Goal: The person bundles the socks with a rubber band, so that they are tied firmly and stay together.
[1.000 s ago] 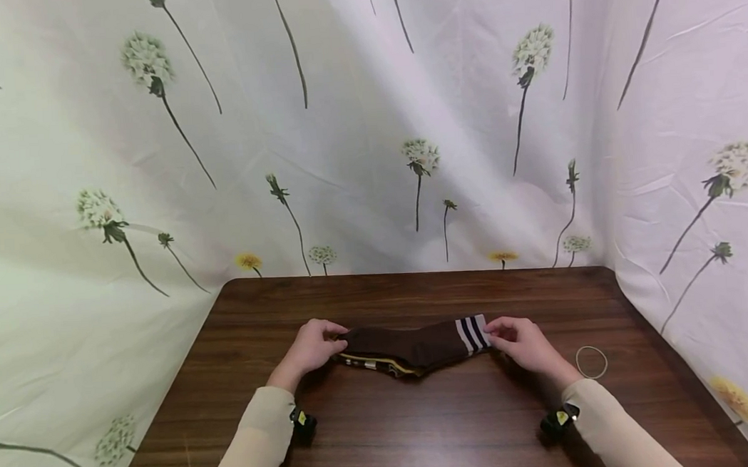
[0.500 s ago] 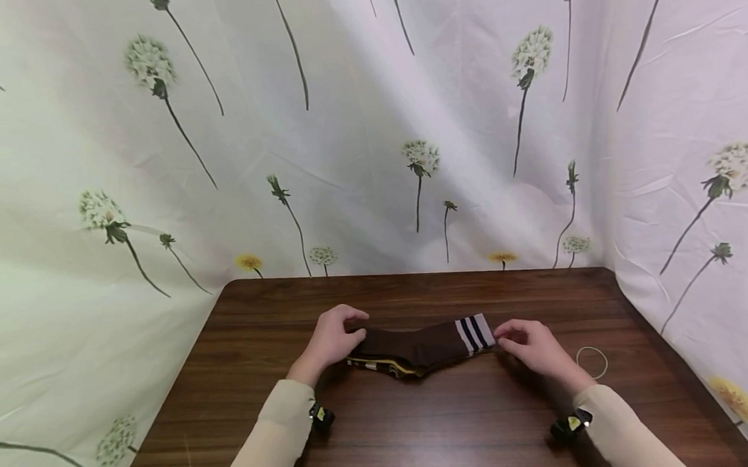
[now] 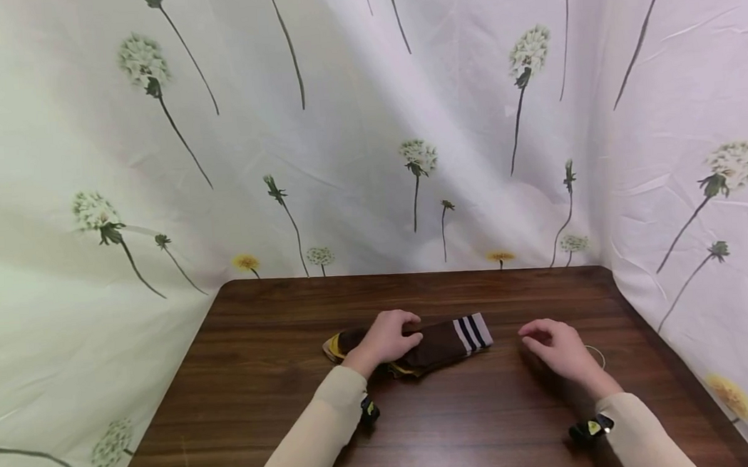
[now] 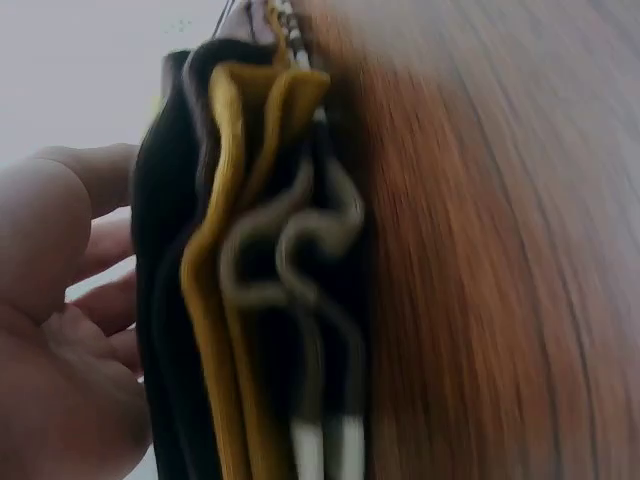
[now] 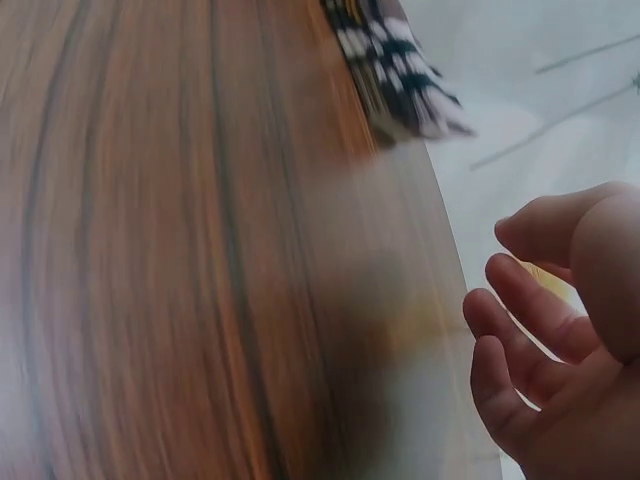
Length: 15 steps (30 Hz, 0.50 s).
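A stack of socks point(image 3: 440, 344) lies flat on the table, a brown one with white-and-black striped cuff on top. Mustard and patterned layers show along its edge, and the socks point(image 4: 235, 260) appear side-on in the left wrist view. My left hand point(image 3: 385, 338) is over the middle of the stack, fingers relaxed and thumb apart, covering part of it. Off to the right of the striped cuff, my right hand point(image 3: 558, 351) hovers with loosely bent fingers and nothing in them. The right wrist view shows this hand point(image 5: 560, 330) apart from the cuff ends.
A thin pale ring-shaped band point(image 3: 597, 354) lies on the wooden table point(image 3: 463, 428), partly hidden behind the right hand. White cloth point(image 3: 343, 157) printed with dandelions hangs behind the table and along its sides.
My left hand has let go of the toe end and moved right over the stack. My right hand has released the striped cuff and drawn away to the right. The socks stay put.
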Available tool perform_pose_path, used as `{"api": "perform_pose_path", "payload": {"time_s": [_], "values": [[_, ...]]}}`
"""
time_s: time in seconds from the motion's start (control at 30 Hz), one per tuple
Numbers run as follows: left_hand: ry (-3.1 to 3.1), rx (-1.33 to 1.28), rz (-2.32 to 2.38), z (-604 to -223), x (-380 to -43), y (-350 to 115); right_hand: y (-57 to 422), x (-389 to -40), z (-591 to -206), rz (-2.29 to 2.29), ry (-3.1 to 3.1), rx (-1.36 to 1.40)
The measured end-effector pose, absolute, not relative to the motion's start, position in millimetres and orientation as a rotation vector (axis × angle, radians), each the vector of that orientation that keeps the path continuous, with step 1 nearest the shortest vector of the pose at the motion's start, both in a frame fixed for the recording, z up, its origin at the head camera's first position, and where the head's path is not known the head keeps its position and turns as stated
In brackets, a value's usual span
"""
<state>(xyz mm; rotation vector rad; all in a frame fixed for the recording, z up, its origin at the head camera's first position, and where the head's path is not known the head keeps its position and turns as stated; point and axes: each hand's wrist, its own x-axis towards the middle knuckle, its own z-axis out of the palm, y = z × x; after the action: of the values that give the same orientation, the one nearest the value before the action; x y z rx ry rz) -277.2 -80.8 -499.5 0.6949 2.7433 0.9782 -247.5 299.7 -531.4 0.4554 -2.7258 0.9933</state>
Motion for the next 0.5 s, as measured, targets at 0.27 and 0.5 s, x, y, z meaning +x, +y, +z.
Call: {"api": "perform_pose_path", "payload": {"time_s": [0.27,0.5], "values": [[2.723,0.689,0.804,-501,-281,-52,329,-242,-532,0.809,-2.669,0.415],[2.79,0.66,0.634,-500,-284,-36,357,-239,-534,0.737,-2.714,0.354]]}}
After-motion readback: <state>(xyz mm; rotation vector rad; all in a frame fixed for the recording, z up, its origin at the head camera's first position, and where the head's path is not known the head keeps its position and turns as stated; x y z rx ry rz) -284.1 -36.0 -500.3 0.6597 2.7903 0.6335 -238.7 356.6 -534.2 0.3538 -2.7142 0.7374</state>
